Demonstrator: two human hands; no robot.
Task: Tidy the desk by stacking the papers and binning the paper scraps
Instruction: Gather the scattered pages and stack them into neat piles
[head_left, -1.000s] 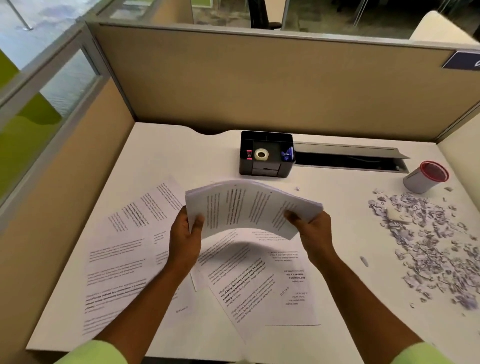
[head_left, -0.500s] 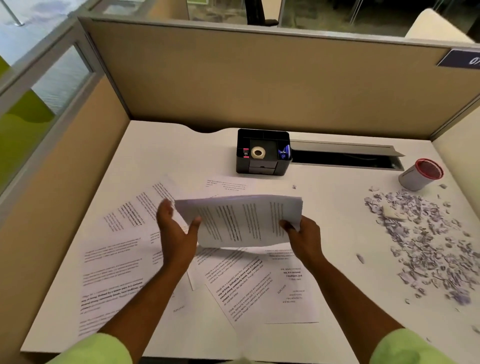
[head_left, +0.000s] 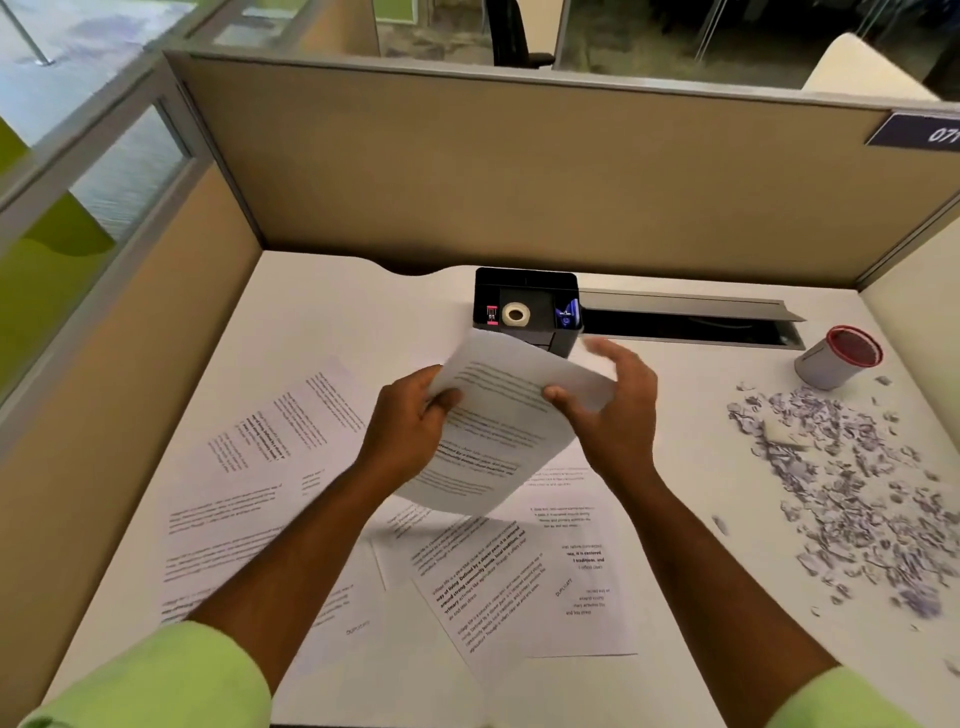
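A bundle of printed papers (head_left: 498, 431) hangs tilted above the desk's middle. My left hand (head_left: 410, 426) grips its left edge. My right hand (head_left: 618, 410) holds the right edge between thumb and spread fingers, which look blurred. Several loose printed sheets lie flat underneath, some to the left (head_left: 270, 467) and others near the front (head_left: 524, 582). A wide scatter of paper scraps (head_left: 852, 499) covers the right side of the white desk (head_left: 322, 322). A small grey bin with a red rim (head_left: 839, 357) stands just behind the scraps.
A black desk organiser (head_left: 524, 306) with a tape roll stands at the back centre, right behind the held papers. A cable slot (head_left: 685, 325) runs along the back. Beige partition walls (head_left: 519, 171) close the desk in at the back and both sides.
The bundle has turned from lying crosswise to a tilted, lengthwise slant and moved toward the organiser. Both hands rose with it; my right hand's fingers have spread.
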